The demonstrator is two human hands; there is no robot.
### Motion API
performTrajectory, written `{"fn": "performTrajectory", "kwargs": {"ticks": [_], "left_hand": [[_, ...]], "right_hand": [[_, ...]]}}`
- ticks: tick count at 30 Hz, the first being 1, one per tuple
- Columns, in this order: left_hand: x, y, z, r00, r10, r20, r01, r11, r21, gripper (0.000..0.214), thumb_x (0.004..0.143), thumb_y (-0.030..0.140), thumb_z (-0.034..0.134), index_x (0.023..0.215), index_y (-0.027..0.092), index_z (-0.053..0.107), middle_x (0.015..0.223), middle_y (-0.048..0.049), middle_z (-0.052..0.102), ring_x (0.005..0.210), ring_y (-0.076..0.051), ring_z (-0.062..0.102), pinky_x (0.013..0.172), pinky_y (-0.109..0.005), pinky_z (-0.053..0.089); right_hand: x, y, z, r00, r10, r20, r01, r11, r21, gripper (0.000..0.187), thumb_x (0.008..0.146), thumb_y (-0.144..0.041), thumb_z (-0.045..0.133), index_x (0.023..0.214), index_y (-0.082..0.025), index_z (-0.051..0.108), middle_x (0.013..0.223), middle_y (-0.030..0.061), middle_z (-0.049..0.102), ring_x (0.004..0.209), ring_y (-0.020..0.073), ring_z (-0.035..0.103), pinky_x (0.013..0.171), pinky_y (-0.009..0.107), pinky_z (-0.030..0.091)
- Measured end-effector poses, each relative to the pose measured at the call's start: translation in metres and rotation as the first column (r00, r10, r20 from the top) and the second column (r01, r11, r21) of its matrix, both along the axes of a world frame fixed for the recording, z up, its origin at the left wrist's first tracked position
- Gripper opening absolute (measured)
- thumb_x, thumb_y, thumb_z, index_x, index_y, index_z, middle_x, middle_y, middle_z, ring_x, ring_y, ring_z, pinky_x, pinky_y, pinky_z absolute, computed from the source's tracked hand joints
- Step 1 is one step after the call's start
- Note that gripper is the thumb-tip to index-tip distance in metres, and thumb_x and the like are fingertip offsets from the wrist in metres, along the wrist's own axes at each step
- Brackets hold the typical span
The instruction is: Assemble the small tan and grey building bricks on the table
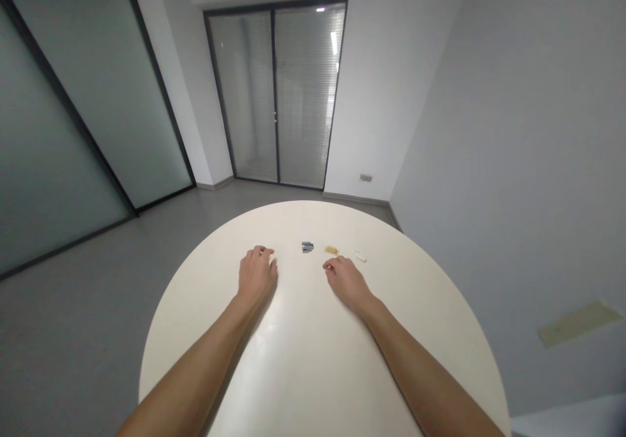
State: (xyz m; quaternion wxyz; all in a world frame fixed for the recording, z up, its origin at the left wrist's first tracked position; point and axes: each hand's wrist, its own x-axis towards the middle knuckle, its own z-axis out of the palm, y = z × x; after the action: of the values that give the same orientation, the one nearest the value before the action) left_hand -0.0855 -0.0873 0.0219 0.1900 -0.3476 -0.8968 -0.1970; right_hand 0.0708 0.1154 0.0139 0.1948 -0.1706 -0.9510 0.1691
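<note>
My left hand (257,271) rests palm down on the white round table (293,372). Its fingers are bent a little, the thumb stands apart from them, and nothing shows in it. My right hand (348,280) lies on the table with loosely curled fingers and a small gap by the thumb; I see no held object. Between the hands, slightly farther off, is a small group of dark grey pieces (307,247). A small yellow piece (331,250) sits just beyond my right fingers. Thin white pieces (360,256) lie to its right, too small to name.
The table's rounded far edge lies beyond the small pieces. Farther back are a glass door (276,98) with blinds and a frosted glass partition (98,91) on the left. A plain white wall (518,137) stands close on the right.
</note>
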Motion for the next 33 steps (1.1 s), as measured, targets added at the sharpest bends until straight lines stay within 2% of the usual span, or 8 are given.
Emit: {"fn": "performTrajectory", "kwargs": {"ticks": [2,6,10,14,18,21,26,33], "left_hand": [[-0.012,-0.007,-0.003,0.995,0.092,-0.040,-0.092,0.996,-0.009,0.028,0.089,0.023,0.051,0.110,0.018,0.068,0.116,-0.0130,0.062,0.103,-0.029,0.056,0.086,-0.041,0.046],[-0.023,-0.015,-0.009,0.992,0.125,-0.003,-0.125,0.992,-0.030,0.027,0.091,0.024,0.048,0.099,0.017,0.072,0.102,-0.0141,0.066,0.094,-0.030,0.058,0.077,-0.040,0.046],[-0.021,-0.012,-0.009,1.000,0.009,0.012,-0.009,1.000,-0.014,0.029,0.094,0.028,0.048,0.086,0.021,0.075,0.090,-0.0118,0.069,0.090,-0.029,0.058,0.077,-0.041,0.045],[-0.007,-0.002,-0.008,0.985,-0.173,-0.014,0.172,0.984,-0.037,0.025,0.093,0.024,0.050,0.088,0.022,0.075,0.088,-0.0092,0.070,0.091,-0.027,0.058,0.082,-0.039,0.045],[0.017,0.011,-0.007,0.911,-0.411,0.030,0.412,0.910,-0.057,0.020,0.091,0.018,0.053,0.092,0.022,0.073,0.091,-0.0061,0.069,0.089,-0.022,0.058,0.080,-0.034,0.046],[0.034,0.019,-0.004,0.858,-0.511,0.044,0.513,0.856,-0.065,0.020,0.092,0.017,0.053,0.092,0.022,0.072,0.090,-0.0059,0.069,0.092,-0.021,0.058,0.081,-0.033,0.046],[0.042,0.023,-0.002,0.791,-0.610,0.053,0.612,0.790,-0.032,0.017,0.094,0.021,0.053,0.096,0.023,0.070,0.092,-0.0044,0.071,0.094,-0.021,0.058,0.084,-0.033,0.047],[0.039,0.021,-0.005,0.801,-0.594,0.071,0.593,0.804,0.036,0.016,0.094,0.021,0.052,0.097,0.023,0.068,0.095,-0.0040,0.070,0.092,-0.020,0.060,0.082,-0.032,0.047]], "right_hand": [[0.006,-0.003,-0.002,0.998,0.015,-0.061,-0.016,1.000,-0.013,0.019,0.091,-0.018,0.053,0.101,-0.019,0.069,0.103,0.0070,0.066,0.100,0.0199,0.056,0.091,0.030,0.042],[0.014,-0.008,-0.003,0.992,0.065,-0.109,-0.070,0.997,-0.037,0.017,0.090,-0.017,0.054,0.098,-0.019,0.070,0.100,0.0065,0.066,0.099,0.0203,0.056,0.092,0.032,0.043],[0.017,-0.011,0.000,0.987,0.092,-0.130,-0.099,0.994,-0.050,0.017,0.090,-0.017,0.054,0.096,-0.020,0.070,0.099,0.0061,0.066,0.099,0.0201,0.057,0.092,0.033,0.043],[0.017,-0.016,0.001,0.984,0.119,-0.133,-0.127,0.990,-0.059,0.017,0.090,-0.016,0.055,0.095,-0.020,0.070,0.098,0.0055,0.067,0.098,0.0198,0.057,0.091,0.033,0.043],[0.017,-0.018,0.001,0.979,0.140,-0.151,-0.149,0.987,-0.052,0.017,0.090,-0.015,0.055,0.100,-0.020,0.069,0.098,0.0050,0.068,0.097,0.0194,0.058,0.090,0.032,0.043],[0.017,-0.019,0.001,0.972,0.169,-0.163,-0.180,0.982,-0.053,0.018,0.090,-0.019,0.059,0.106,-0.021,0.068,0.098,0.0043,0.069,0.097,0.0195,0.058,0.090,0.033,0.043],[0.016,-0.021,0.002,0.965,0.227,-0.132,-0.235,0.971,-0.043,0.012,0.091,-0.025,0.062,0.096,-0.023,0.072,0.096,0.0037,0.069,0.095,0.0191,0.059,0.088,0.033,0.043],[0.016,-0.024,0.006,0.973,0.191,-0.130,-0.201,0.977,-0.073,0.016,0.096,-0.026,0.053,0.091,-0.020,0.066,0.093,0.0040,0.068,0.091,0.0186,0.059,0.084,0.032,0.043]]}}
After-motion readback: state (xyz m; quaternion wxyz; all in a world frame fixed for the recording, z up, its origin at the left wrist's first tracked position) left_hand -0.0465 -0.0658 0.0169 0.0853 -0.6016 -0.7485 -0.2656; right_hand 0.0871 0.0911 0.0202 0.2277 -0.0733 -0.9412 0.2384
